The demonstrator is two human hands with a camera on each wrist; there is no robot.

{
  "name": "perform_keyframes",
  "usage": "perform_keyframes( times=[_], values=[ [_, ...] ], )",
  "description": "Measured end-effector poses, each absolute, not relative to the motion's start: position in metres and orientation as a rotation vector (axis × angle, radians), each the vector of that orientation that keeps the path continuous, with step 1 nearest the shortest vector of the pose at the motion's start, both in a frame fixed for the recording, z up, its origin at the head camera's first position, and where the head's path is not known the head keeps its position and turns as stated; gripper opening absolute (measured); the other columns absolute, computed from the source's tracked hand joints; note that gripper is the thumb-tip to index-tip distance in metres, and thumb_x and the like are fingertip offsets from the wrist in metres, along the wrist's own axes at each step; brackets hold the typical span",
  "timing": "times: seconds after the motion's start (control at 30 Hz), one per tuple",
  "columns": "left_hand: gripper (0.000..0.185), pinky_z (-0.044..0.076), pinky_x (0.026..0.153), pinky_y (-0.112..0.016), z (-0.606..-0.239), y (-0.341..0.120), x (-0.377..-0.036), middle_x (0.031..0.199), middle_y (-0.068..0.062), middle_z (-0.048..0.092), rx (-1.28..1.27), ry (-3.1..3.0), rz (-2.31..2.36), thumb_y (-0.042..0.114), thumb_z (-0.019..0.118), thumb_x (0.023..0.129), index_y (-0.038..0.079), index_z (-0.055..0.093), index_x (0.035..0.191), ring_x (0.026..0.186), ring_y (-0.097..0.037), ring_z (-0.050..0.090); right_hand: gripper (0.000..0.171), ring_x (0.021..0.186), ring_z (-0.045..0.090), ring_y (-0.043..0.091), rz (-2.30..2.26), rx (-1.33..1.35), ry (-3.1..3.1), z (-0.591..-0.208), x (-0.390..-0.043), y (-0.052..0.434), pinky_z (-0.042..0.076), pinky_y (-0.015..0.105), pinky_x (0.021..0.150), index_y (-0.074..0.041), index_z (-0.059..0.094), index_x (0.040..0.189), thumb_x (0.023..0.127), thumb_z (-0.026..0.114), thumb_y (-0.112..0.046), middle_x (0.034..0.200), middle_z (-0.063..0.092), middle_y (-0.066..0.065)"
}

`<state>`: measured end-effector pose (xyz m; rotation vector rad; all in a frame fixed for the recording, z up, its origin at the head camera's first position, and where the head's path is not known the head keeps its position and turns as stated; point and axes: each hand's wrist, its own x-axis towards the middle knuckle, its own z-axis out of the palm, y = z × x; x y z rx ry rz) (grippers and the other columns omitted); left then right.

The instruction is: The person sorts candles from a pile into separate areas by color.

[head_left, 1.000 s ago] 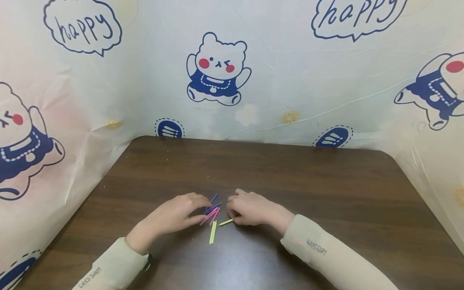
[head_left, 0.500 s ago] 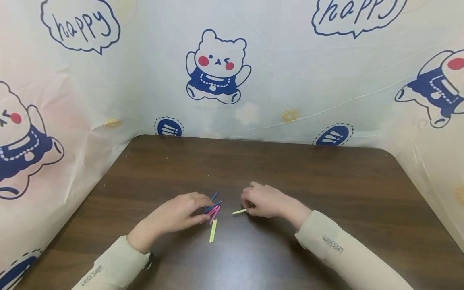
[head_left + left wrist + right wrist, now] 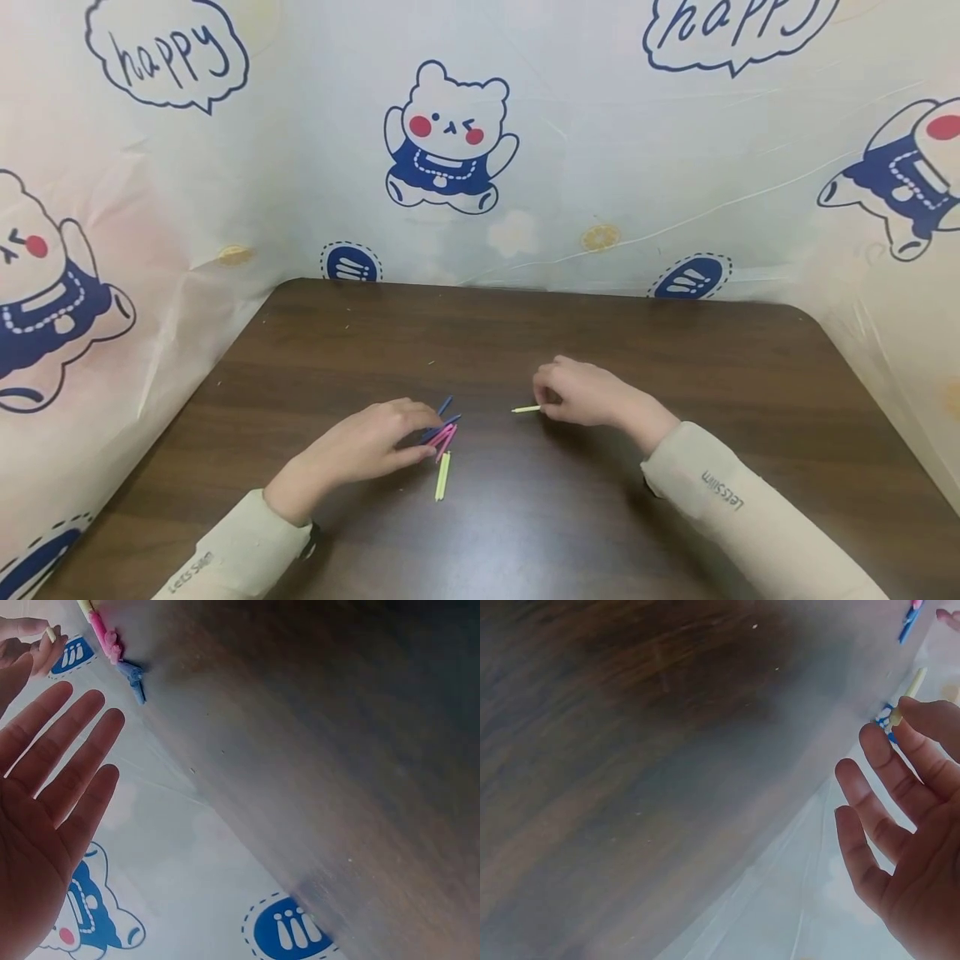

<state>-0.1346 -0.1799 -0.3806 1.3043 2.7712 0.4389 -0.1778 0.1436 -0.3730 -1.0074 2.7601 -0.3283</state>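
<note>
Several small coloured sticks lie in a heap [image 3: 442,432] on the dark wooden table [image 3: 600,517]: blue, pink and yellow ones. My left hand [image 3: 378,442] lies flat beside the heap, its straight fingers touching the blue and pink sticks [image 3: 120,656]. A pair of yellow sticks [image 3: 442,477] lies just below the heap. My right hand [image 3: 573,393] is off to the right of the heap and pinches one yellow stick [image 3: 526,409] between thumb and forefinger. In the right wrist view that yellow stick [image 3: 909,694] pokes out past the fingertips.
A printed plastic sheet [image 3: 480,142] with bears and "happy" bubbles walls the table on the left, back and right. Tiny specks [image 3: 431,363] dot the wood behind the heap.
My right hand has drawn a yellow stick out of the heap and carried it to the right and away from me. The left hand has stayed on the heap.
</note>
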Motion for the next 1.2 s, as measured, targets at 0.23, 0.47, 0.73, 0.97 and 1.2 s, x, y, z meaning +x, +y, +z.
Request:
perform_keyframes(
  times=[0.23,0.47,0.73,0.97,1.2],
  values=[
    [0.026,0.055,0.09,-0.037,-0.38,-0.177,-0.133,0.109,-0.002,0.071,1.305,2.762,0.45,0.028,0.069,0.093,0.011,0.071,0.112,0.1,-0.015,0.066,0.012,0.083,0.049,0.014,-0.373,-0.959,2.769,-0.376,-0.186,0.155,0.046,0.032,0.075,-0.021,0.062,0.082,0.09,0.068,-0.015,0.085,0.058,-0.007],
    [0.025,0.056,0.087,-0.035,-0.383,-0.178,-0.133,0.107,0.0,0.071,1.328,2.773,0.448,0.028,0.07,0.092,0.011,0.071,0.11,0.097,-0.012,0.064,0.01,0.084,0.05,0.015,-0.398,-0.904,2.771,-0.38,-0.195,0.169,0.048,0.036,0.081,-0.018,0.063,0.084,0.091,0.068,-0.013,0.085,0.059,-0.005],
    [0.024,0.056,0.087,-0.034,-0.383,-0.177,-0.132,0.107,0.0,0.071,1.329,2.768,0.459,0.027,0.07,0.092,0.012,0.071,0.111,0.097,-0.012,0.064,0.009,0.085,0.051,0.017,-0.42,-0.813,2.801,-0.385,-0.207,0.182,0.046,0.034,0.077,-0.018,0.064,0.085,0.091,0.067,-0.013,0.085,0.06,-0.004],
    [0.024,0.056,0.088,-0.034,-0.382,-0.176,-0.131,0.108,-0.001,0.071,1.355,2.772,0.448,0.027,0.07,0.092,0.011,0.071,0.11,0.098,-0.013,0.065,0.01,0.083,0.052,0.019,-0.427,-0.775,2.848,-0.387,-0.217,0.191,0.046,0.036,0.076,-0.017,0.063,0.082,0.089,0.067,-0.011,0.083,0.06,-0.002],
    [0.021,0.055,0.088,-0.033,-0.383,-0.175,-0.132,0.108,0.0,0.071,1.428,2.775,0.455,0.025,0.07,0.092,0.012,0.071,0.108,0.099,-0.012,0.065,0.008,0.082,0.052,0.019,-0.442,-0.693,2.855,-0.391,-0.227,0.201,0.046,0.036,0.074,-0.016,0.063,0.084,0.09,0.066,-0.011,0.084,0.061,0.0]
  ],
)
